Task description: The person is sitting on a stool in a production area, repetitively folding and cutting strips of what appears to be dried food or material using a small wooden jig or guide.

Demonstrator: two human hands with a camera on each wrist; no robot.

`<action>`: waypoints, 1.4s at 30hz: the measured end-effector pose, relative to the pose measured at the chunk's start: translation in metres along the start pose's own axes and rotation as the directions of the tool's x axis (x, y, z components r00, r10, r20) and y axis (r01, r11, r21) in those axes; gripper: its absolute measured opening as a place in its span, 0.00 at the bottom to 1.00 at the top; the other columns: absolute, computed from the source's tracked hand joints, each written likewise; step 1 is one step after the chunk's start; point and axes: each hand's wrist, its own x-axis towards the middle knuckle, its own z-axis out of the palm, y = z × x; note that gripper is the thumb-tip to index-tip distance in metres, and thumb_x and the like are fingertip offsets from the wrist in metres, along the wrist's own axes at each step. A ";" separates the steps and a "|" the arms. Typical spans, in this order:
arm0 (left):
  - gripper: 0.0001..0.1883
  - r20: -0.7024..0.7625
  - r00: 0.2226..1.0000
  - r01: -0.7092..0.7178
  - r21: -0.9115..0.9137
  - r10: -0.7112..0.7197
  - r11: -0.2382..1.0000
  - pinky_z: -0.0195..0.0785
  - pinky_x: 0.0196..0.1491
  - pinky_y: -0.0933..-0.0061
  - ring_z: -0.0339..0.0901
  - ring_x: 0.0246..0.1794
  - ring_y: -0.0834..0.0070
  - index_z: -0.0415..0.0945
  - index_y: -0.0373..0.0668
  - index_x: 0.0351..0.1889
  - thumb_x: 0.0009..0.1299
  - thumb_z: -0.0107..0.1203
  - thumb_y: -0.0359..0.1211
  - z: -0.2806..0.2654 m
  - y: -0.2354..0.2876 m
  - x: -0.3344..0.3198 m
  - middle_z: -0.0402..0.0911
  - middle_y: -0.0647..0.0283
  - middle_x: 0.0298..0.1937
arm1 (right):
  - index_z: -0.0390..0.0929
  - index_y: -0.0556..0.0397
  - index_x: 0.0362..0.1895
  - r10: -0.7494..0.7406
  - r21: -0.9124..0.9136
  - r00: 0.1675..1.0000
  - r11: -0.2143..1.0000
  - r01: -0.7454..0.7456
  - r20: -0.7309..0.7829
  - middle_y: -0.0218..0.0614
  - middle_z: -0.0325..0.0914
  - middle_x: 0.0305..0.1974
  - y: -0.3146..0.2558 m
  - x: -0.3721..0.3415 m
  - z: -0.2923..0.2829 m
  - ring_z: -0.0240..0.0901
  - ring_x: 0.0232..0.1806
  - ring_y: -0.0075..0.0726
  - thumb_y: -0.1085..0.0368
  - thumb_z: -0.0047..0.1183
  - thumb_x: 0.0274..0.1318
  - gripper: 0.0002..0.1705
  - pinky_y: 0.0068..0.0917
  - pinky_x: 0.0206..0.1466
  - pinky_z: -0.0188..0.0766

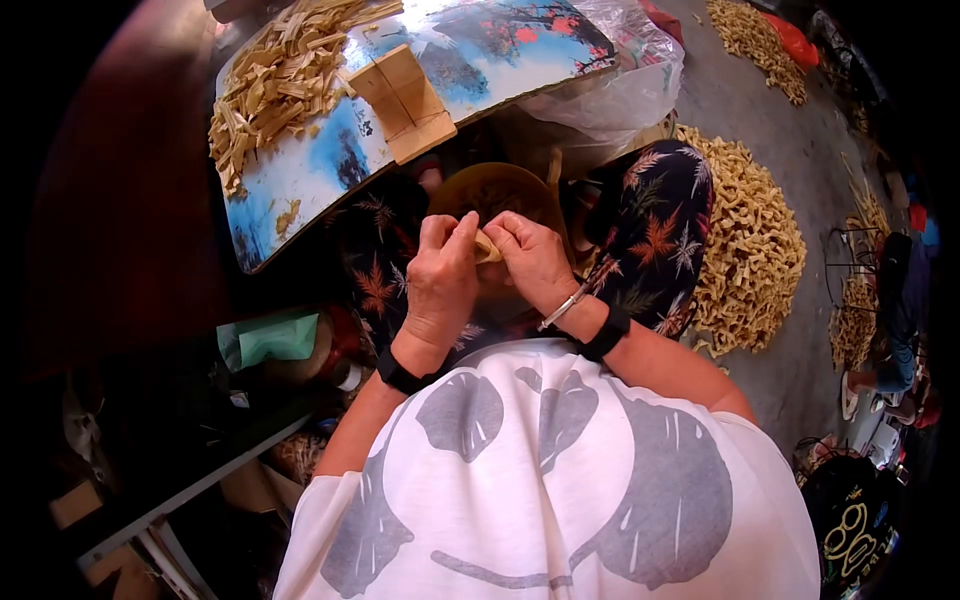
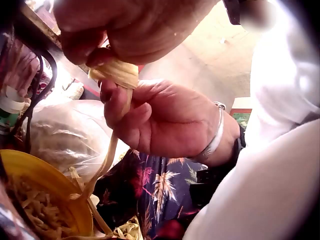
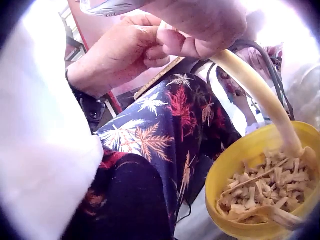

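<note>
In front of the lap, both hands hold one long pale-yellow, flat strip (image 2: 117, 74), part of it wrapped into a folded band between the fingertips. My left hand (image 1: 442, 278) pinches this band from the left, fingers curled. My right hand (image 1: 532, 260) grips it from the other side, thumb and fingers bent around the strip. A loose tail of the strip hangs below the right hand toward a yellow bucket (image 3: 216, 175) between the knees. Short, pale cut pieces (image 3: 270, 182) lie inside the bucket. The palms partly hide the wrapped part.
A painted low table (image 1: 480, 75) at the front left bears a heap of strips (image 1: 285, 75) and a wooden block (image 1: 405, 105). A large pile of knotted pieces (image 1: 750, 245) covers floor right of the knee. A clear plastic bag (image 1: 610, 105) sits beyond the bucket.
</note>
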 end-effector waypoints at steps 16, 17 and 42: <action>0.07 0.154 0.900 0.429 -0.468 -0.407 0.773 0.63 0.29 0.85 0.71 0.27 0.85 0.78 0.38 0.46 0.71 0.58 0.26 0.004 -0.015 -0.011 0.76 0.69 0.30 | 0.78 0.51 0.49 0.165 0.391 0.948 0.881 -0.265 0.271 0.29 0.79 0.43 0.002 0.004 -0.018 0.76 0.44 0.21 0.55 0.45 0.72 0.16 0.23 0.43 0.79; 0.06 0.188 0.888 0.452 -0.522 -0.420 0.723 0.65 0.30 0.84 0.72 0.27 0.85 0.78 0.38 0.44 0.70 0.59 0.26 0.005 -0.013 -0.012 0.77 0.67 0.29 | 0.78 0.52 0.48 0.145 0.328 0.964 0.920 -0.215 0.223 0.29 0.79 0.41 0.002 0.006 -0.017 0.77 0.42 0.21 0.55 0.45 0.72 0.16 0.24 0.42 0.80; 0.15 0.535 0.725 0.493 -0.843 -0.434 -0.216 0.72 0.53 0.73 0.78 0.48 0.76 0.73 0.37 0.55 0.72 0.56 0.30 0.008 -0.021 -0.012 0.79 0.62 0.49 | 0.76 0.51 0.39 -0.393 -0.558 0.918 0.750 0.355 0.057 0.39 0.78 0.34 -0.031 -0.002 -0.010 0.78 0.34 0.51 0.61 0.56 0.60 0.08 0.40 0.36 0.74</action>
